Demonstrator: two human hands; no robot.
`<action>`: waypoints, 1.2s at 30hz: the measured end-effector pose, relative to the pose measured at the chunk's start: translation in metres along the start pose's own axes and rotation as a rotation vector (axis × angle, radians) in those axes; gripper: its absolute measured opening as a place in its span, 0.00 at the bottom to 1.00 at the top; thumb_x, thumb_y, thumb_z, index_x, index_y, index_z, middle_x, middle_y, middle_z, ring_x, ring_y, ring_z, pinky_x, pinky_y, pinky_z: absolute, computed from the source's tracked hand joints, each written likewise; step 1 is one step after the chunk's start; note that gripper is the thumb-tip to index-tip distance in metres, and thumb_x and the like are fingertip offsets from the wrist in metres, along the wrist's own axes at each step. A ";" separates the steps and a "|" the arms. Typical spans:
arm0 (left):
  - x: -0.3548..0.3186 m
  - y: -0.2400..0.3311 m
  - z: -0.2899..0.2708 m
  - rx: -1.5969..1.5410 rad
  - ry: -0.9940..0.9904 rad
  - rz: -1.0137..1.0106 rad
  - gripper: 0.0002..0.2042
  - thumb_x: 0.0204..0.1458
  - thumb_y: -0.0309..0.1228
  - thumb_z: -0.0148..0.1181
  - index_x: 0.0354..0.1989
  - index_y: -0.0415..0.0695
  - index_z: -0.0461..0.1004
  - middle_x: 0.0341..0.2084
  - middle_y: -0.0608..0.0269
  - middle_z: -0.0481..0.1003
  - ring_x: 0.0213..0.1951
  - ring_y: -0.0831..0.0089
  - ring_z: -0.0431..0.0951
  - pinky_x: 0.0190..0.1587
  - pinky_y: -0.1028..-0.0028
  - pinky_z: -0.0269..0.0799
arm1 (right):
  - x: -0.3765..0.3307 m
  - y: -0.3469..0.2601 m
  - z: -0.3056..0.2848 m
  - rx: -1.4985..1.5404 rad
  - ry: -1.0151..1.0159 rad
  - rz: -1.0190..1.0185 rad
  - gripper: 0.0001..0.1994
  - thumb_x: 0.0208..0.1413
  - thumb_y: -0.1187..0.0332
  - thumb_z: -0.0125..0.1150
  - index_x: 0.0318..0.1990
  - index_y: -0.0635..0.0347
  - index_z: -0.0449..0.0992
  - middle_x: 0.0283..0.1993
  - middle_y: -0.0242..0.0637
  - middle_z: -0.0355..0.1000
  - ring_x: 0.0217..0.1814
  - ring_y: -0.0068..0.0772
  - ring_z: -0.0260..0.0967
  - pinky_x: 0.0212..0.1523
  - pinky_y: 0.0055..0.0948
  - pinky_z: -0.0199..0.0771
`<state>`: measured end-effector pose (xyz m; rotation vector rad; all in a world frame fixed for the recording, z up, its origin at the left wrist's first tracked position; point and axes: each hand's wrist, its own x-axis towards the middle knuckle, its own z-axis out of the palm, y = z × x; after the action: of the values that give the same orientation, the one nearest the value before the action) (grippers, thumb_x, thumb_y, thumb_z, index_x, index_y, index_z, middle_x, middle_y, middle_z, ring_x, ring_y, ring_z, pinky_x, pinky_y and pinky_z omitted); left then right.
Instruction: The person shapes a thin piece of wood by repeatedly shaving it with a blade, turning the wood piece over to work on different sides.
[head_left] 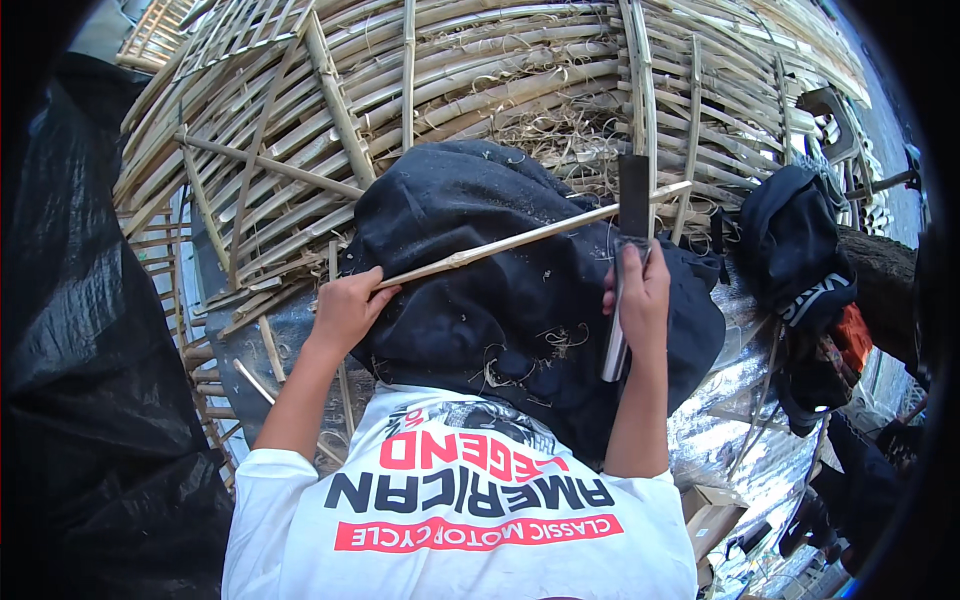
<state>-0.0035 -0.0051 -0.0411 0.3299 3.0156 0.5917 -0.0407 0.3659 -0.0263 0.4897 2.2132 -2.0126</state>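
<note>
While the left hand [345, 308] grips the near end of a thin bamboo stick [520, 240], its fingers curled tight around it, the right hand [640, 290] holds a knife [626, 250] upright, fingers wrapped round the pale handle that hangs below the fist. The dark flat blade stands above the right hand and meets the stick close to its far end, blade and stick crossing there. The stick runs from the left hand up and to the right, slanting over a dark cloth [500, 280] that is spread across the person's lap and flecked with pale shavings and fibres. Both forearms come in from the lower edge, out of the sleeves of a white shirt [460, 530] with red and dark print. Beyond the cloth lies a large heap of split bamboo strips [480, 70], laid mostly in rows, with a few longer poles crossing them at angles and loose curls of shaving tangled near the middle. To the left hangs black plastic sheeting [70, 300]. To the right, well apart from the hands, a bundle of dark clothing [795, 250] hangs over a silvery crinkled sheet [740, 440], and a brown cardboard box [710, 515] sits near the lower right.
</note>
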 end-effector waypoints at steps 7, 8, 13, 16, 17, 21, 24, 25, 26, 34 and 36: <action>0.003 0.000 0.002 0.073 0.002 0.012 0.16 0.58 0.43 0.59 0.27 0.43 0.68 0.17 0.55 0.72 0.23 0.52 0.76 0.24 0.58 0.68 | -0.025 0.052 0.063 -0.253 -0.067 -0.173 0.10 0.66 0.65 0.52 0.48 0.61 0.66 0.19 0.31 0.66 0.16 0.20 0.64 0.17 0.25 0.64; 0.001 0.001 0.002 0.085 0.005 0.016 0.17 0.59 0.44 0.58 0.27 0.44 0.68 0.17 0.56 0.72 0.23 0.53 0.76 0.23 0.58 0.68 | -0.023 0.051 0.059 -0.274 -0.095 -0.156 0.10 0.67 0.65 0.51 0.48 0.61 0.66 0.19 0.31 0.66 0.16 0.20 0.64 0.17 0.25 0.64; -0.002 0.006 0.021 0.106 0.117 0.033 0.17 0.60 0.45 0.56 0.27 0.45 0.69 0.16 0.59 0.71 0.22 0.56 0.76 0.22 0.61 0.67 | -0.004 0.008 0.017 -0.060 -0.049 0.099 0.11 0.67 0.61 0.52 0.43 0.62 0.68 0.19 0.30 0.67 0.16 0.19 0.65 0.16 0.25 0.63; 0.001 0.010 0.024 0.153 0.099 0.029 0.17 0.60 0.45 0.55 0.27 0.45 0.69 0.16 0.59 0.72 0.21 0.56 0.77 0.21 0.61 0.68 | -0.010 0.035 0.042 -0.212 -0.099 0.017 0.12 0.66 0.63 0.53 0.44 0.63 0.64 0.20 0.42 0.69 0.19 0.36 0.70 0.22 0.33 0.68; 0.000 0.008 0.022 0.158 0.088 0.019 0.17 0.60 0.45 0.56 0.27 0.45 0.69 0.16 0.58 0.72 0.21 0.56 0.77 0.21 0.61 0.68 | -0.015 0.039 0.053 -0.259 -0.251 -0.036 0.12 0.66 0.63 0.53 0.44 0.64 0.63 0.20 0.47 0.70 0.21 0.43 0.72 0.25 0.37 0.70; -0.002 0.004 0.023 0.154 0.109 0.027 0.16 0.59 0.44 0.57 0.27 0.45 0.69 0.16 0.58 0.72 0.21 0.57 0.77 0.21 0.62 0.68 | -0.016 0.007 0.044 -0.262 -0.349 0.029 0.12 0.64 0.64 0.55 0.39 0.66 0.68 0.21 0.49 0.70 0.24 0.50 0.73 0.28 0.36 0.69; -0.003 0.004 0.030 0.173 0.156 0.013 0.17 0.58 0.44 0.58 0.26 0.45 0.68 0.15 0.59 0.71 0.21 0.58 0.77 0.21 0.62 0.68 | -0.010 0.021 0.049 -0.202 -0.079 -0.040 0.10 0.66 0.65 0.52 0.45 0.63 0.67 0.20 0.31 0.66 0.17 0.17 0.63 0.17 0.22 0.62; -0.001 0.007 0.033 0.177 0.160 0.012 0.17 0.58 0.45 0.59 0.25 0.45 0.68 0.15 0.60 0.71 0.20 0.59 0.76 0.21 0.63 0.68 | -0.012 0.037 0.057 -0.247 0.044 -0.124 0.11 0.67 0.65 0.52 0.47 0.63 0.66 0.19 0.31 0.66 0.17 0.17 0.63 0.17 0.22 0.63; 0.001 0.010 0.029 0.221 0.147 -0.003 0.17 0.57 0.45 0.59 0.25 0.46 0.68 0.15 0.60 0.71 0.20 0.60 0.76 0.21 0.63 0.67 | -0.015 0.046 0.062 -0.227 -0.033 -0.093 0.11 0.67 0.64 0.52 0.48 0.63 0.65 0.19 0.31 0.66 0.17 0.18 0.64 0.17 0.23 0.64; -0.006 0.009 0.033 0.163 0.199 -0.003 0.17 0.57 0.44 0.60 0.25 0.46 0.68 0.16 0.61 0.71 0.21 0.60 0.76 0.21 0.63 0.67 | 0.005 0.006 0.031 -0.160 -0.113 0.060 0.09 0.66 0.64 0.53 0.45 0.61 0.67 0.19 0.31 0.66 0.18 0.19 0.64 0.19 0.25 0.64; -0.004 0.014 0.032 0.180 0.168 -0.009 0.16 0.57 0.44 0.60 0.25 0.46 0.68 0.16 0.61 0.71 0.20 0.60 0.76 0.21 0.63 0.67 | -0.001 0.031 0.048 -0.188 -0.097 0.025 0.10 0.67 0.63 0.52 0.47 0.59 0.66 0.20 0.29 0.66 0.16 0.17 0.62 0.16 0.22 0.63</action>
<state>0.0059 0.0181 -0.0654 0.2885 3.2387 0.3646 -0.0367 0.3202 -0.0610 0.3882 2.2944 -1.7535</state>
